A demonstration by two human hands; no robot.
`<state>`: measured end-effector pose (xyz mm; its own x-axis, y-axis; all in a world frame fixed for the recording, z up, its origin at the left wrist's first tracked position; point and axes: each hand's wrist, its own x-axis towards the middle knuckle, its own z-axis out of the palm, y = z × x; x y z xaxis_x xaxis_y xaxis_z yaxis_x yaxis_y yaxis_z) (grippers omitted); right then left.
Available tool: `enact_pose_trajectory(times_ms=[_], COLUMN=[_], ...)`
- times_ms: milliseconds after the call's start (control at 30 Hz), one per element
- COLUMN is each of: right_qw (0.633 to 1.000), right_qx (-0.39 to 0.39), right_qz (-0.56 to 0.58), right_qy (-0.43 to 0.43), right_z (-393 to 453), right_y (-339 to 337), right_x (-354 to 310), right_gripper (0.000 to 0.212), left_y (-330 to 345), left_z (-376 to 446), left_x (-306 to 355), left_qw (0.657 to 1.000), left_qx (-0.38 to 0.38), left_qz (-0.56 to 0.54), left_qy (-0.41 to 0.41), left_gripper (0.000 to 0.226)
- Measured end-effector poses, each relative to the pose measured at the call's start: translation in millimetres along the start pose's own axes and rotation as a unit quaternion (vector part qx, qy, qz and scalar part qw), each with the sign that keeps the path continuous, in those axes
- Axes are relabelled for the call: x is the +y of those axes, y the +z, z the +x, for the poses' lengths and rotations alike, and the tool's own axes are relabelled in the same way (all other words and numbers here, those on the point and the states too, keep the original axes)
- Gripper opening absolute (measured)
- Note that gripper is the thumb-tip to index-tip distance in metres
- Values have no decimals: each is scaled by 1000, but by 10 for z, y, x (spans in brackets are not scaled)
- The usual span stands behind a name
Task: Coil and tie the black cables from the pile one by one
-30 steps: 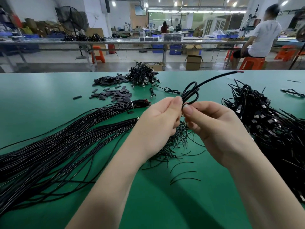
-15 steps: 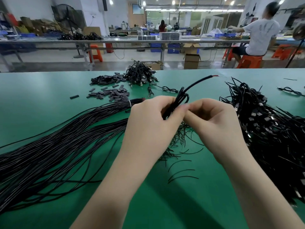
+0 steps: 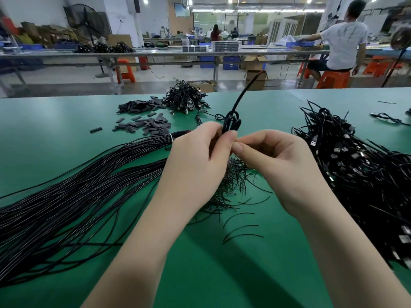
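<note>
Far off to the left of both hands, pile of straight black cables (image 3: 73,196) fanned across the green table (image 3: 55,134), long axes running toward the left hand. Left hand (image 3: 195,161) next, fingers curled, thumb and forefinger pinching the coiled cable (image 3: 231,124) at its lower part. Coil poking up just above and between the two hands, loops upright, free tail (image 3: 246,90) slanting up and away to the right. Under the hands, loose thin black ties (image 3: 233,190) scattered on the table. Right hand (image 3: 273,158), fingers curled in, fingertips meeting the left thumb just below the coil; probably twisting a tie there, though the tie itself too hidden to tell. Left hand the anchor, right the nearer one for wrapping. Off to the right, heap of finished USB cables (image 3: 360,165).
</note>
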<state>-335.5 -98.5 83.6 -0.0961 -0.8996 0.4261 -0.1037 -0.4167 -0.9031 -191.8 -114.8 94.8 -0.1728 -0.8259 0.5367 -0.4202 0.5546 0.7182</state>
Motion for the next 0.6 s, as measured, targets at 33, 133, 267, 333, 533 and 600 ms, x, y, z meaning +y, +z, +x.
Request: enact_pose_trajectory(times_ms=[33, 133, 267, 333, 533, 600], right_qw=[1000, 975, 845, 860, 943, 956], right_qx=[7, 19, 44, 57, 51, 54], right_qz=[-17, -150, -358, -328, -191, -158], right_qy=[-23, -161, -395, -387, -268, -240], right_z=[0, -5, -18, -26, -50, -58], right_y=[-4, -16, 4, 31, 45, 53], right_x=[-12, -58, -74, -70, -105, -127], right_gripper=[10, 10, 4, 3, 12, 15], left_y=[-14, -69, -169, -190, -174, -176], left_z=[4, 31, 58, 59, 45, 42], left_x=[1, -6, 9, 26, 42, 48], left_qw=[1000, 990, 931, 914, 907, 910], left_qx=[-4, -35, -106, -112, -107, -104], left_qz=[-23, -126, -290, -333, -368, -367], left_qy=[-4, -61, -194, -204, -176, -163], left_gripper=[26, 27, 24, 23, 18, 18])
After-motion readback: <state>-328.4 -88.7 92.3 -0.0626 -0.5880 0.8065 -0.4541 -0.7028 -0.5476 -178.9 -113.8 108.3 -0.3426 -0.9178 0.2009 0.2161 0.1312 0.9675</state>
